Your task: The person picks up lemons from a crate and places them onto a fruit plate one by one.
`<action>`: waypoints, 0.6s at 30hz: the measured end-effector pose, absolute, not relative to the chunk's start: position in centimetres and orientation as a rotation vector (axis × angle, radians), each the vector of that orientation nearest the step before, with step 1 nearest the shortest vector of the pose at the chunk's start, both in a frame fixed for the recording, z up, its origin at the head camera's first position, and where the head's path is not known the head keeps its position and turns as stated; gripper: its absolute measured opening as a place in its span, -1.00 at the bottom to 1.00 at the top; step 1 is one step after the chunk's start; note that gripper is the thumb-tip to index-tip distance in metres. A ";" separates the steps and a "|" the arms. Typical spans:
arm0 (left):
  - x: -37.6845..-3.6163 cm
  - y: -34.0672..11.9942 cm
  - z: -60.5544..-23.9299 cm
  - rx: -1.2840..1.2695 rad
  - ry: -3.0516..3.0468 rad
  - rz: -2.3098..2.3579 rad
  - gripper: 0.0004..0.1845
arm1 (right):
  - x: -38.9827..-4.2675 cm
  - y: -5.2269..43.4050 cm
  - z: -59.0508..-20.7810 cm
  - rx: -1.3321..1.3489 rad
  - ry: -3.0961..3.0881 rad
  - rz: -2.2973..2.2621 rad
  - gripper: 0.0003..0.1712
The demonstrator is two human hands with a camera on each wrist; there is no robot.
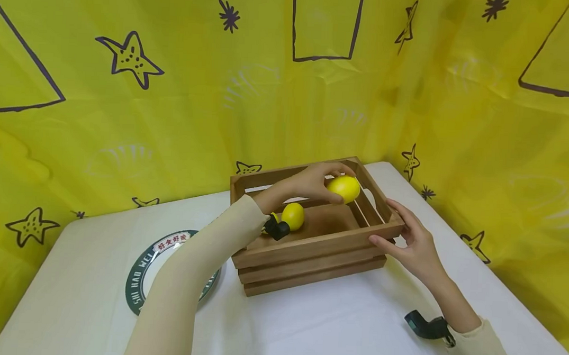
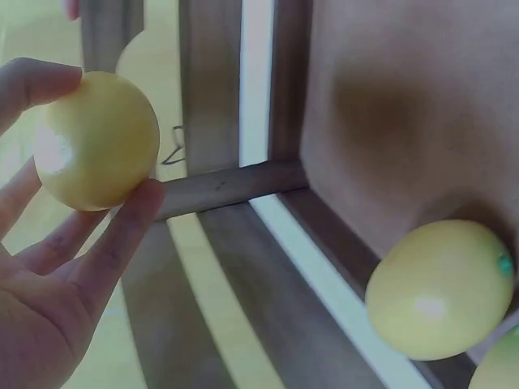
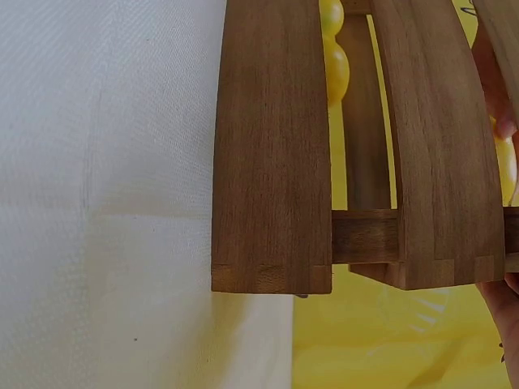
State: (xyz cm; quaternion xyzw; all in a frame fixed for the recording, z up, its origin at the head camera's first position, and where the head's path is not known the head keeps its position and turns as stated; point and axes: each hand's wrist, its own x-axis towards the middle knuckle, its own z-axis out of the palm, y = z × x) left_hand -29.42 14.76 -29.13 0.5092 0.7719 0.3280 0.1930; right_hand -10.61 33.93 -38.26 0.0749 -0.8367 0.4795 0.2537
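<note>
Fruit, yellow and rounded, is pinched between the thumb and fingertips of the left hand, right of the frame's centre and over the right-hand part of the wooden crate. It lies beyond the fingertips, toward the crate's right end, and the left wrist view shows a gap between it and the palm. Its long axis is hard to fix: slightly longer across the head view, nearly round in the left wrist view.

Left and right hands share the crate's right half, and the left is the nearer one, having the fruit in its grasp. The right hand grips the crate's near right corner, thumb against the front slat and fingers over the end, just beside the end's handle opening.

Inside the crate, toward its left end, lie a second fruit and a third fruit, the latter cut off by the left wrist view's lower right corner.

As for edges, the held fruit is near the right end wall, while brown floor shows below and left of it, between the front and back slats. White tabletop spreads across the lower centre. In the lower left, the left sleeve crosses over a green-rimmed plate, hiding part of it.
</note>
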 end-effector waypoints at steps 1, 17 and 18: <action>-29.4 14.6 -28.9 1.414 2.155 0.952 -0.36 | -10.7 33.9 -38.3 0.206 -2.272 1.304 -0.04; -28.2 11.5 -26.2 1.255 2.153 1.193 -0.40 | -10.9 33.5 -38.7 0.221 -2.229 1.304 -0.02; -28.1 11.4 -26.0 1.257 2.155 1.193 -0.40 | -10.8 33.6 -38.7 0.217 -2.225 1.302 -0.02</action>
